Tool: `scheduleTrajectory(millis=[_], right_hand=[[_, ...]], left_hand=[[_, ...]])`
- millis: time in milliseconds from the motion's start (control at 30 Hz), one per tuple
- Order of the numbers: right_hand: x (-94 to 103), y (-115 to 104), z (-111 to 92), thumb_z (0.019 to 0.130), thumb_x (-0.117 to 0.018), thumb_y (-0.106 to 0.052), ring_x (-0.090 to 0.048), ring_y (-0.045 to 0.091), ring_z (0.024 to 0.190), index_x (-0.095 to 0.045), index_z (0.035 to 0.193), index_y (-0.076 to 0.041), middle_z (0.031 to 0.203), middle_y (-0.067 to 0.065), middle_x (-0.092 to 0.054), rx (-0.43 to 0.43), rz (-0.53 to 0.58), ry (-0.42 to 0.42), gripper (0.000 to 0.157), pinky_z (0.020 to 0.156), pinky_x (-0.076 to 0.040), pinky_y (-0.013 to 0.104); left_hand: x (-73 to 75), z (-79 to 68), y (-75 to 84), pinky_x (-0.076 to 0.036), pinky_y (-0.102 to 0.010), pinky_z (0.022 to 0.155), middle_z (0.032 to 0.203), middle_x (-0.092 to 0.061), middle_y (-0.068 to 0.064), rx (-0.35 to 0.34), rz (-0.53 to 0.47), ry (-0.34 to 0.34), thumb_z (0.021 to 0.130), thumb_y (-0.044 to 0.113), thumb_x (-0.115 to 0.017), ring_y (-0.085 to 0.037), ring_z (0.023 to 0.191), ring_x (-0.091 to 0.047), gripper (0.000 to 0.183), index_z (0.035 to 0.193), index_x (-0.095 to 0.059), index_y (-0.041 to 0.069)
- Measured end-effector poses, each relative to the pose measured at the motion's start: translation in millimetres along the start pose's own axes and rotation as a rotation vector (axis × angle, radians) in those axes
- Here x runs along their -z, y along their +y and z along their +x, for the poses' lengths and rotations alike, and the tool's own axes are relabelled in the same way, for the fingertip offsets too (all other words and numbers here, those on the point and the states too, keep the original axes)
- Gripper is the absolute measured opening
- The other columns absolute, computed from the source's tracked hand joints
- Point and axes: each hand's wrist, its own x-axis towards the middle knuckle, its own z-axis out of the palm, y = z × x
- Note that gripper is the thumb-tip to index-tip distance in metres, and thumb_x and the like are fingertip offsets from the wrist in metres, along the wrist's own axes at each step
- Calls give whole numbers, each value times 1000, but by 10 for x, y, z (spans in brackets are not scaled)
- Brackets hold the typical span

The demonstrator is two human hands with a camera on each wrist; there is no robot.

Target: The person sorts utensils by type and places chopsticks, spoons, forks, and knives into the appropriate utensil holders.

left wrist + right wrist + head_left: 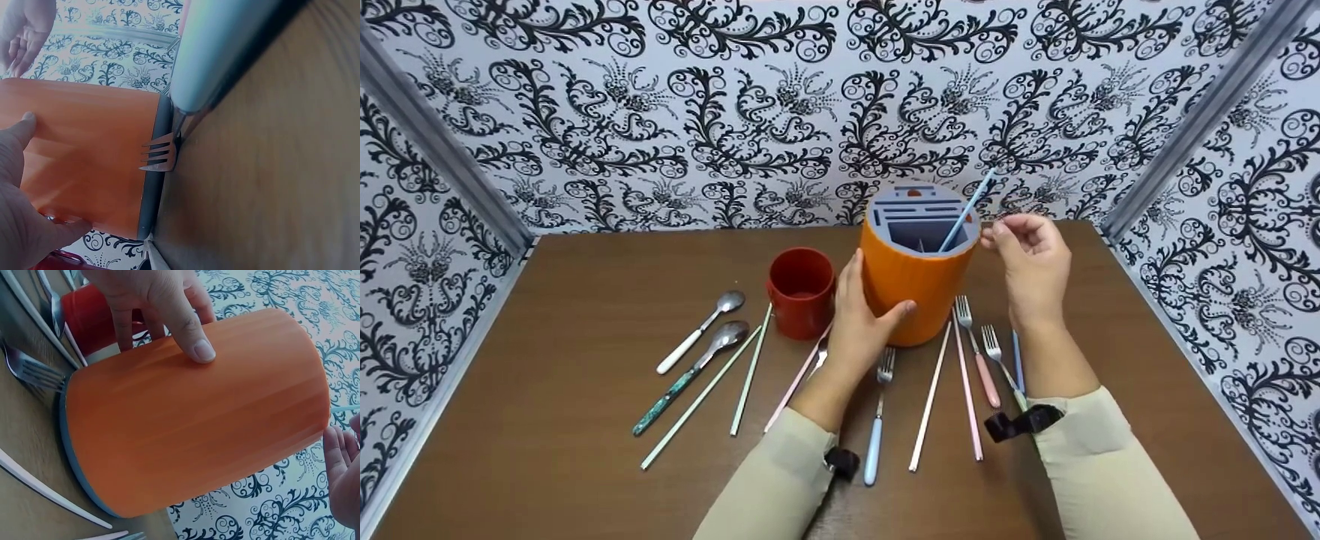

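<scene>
1. Your left hand [856, 330] holds the side of the orange holder [930, 292], which stands on the worktop [585, 300].
2. Your right hand [1035, 262] is by the holder's top, fingers bent loosely; its grip seems to hold nothing.
3. The blue stick [969, 211] leans inside the holder, so you look to be filling it.
4. Next, probably hold the holder steady and reach down for the pale stick [931, 396].
</scene>
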Motion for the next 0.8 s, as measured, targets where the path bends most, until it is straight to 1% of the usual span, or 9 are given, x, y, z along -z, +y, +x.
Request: scheduleTrajectory(millis=[133, 300, 400, 633, 800], right_hand=[[54, -9, -77, 93, -65, 12, -73, 18, 76, -65, 97, 4, 87, 12, -69, -5, 70, 31, 10, 74, -64, 29], [149, -15, -156, 93, -66, 11, -74, 19, 75, -64, 97, 3, 87, 13, -69, -22, 96, 64, 9, 73, -64, 29], [223, -16, -198, 94, -65, 10, -73, 20, 75, -64, 98, 4, 87, 13, -69, -45, 113, 87, 8, 73, -64, 29], [426, 37, -283, 94, -66, 10, -73, 17, 70, -63, 98, 3, 83, 11, -70, -70, 106, 124, 9, 69, -64, 28], [544, 104, -336, 94, -66, 10, -72, 16, 68, -64, 97, 2, 82, 10, -70, -107, 106, 149, 8, 67, -64, 27]], left_hand=[[7, 0, 1, -30, -47, 128, 169, -30, -7, 15, -2, -11, 86, 41, -84, -28, 154, -34, 104, 166, -22, 16], [12, 0, 17, -31, -47, 127, 169, -29, -5, 35, 1, -21, 87, 42, -83, -26, 154, -33, 104, 166, -20, 20], [12, 0, 21, -31, -47, 127, 169, -29, -6, 32, -3, -18, 86, 41, -84, -27, 154, -34, 104, 166, -21, 19], [7, -2, 16, -32, -47, 127, 169, -29, -5, 39, 3, -20, 87, 42, -83, -27, 154, -34, 104, 166, -20, 20], [2, -2, 11, -32, -48, 127, 169, -29, -5, 38, 4, -21, 87, 42, -83, -27, 154, -34, 105, 166, -20, 20]])
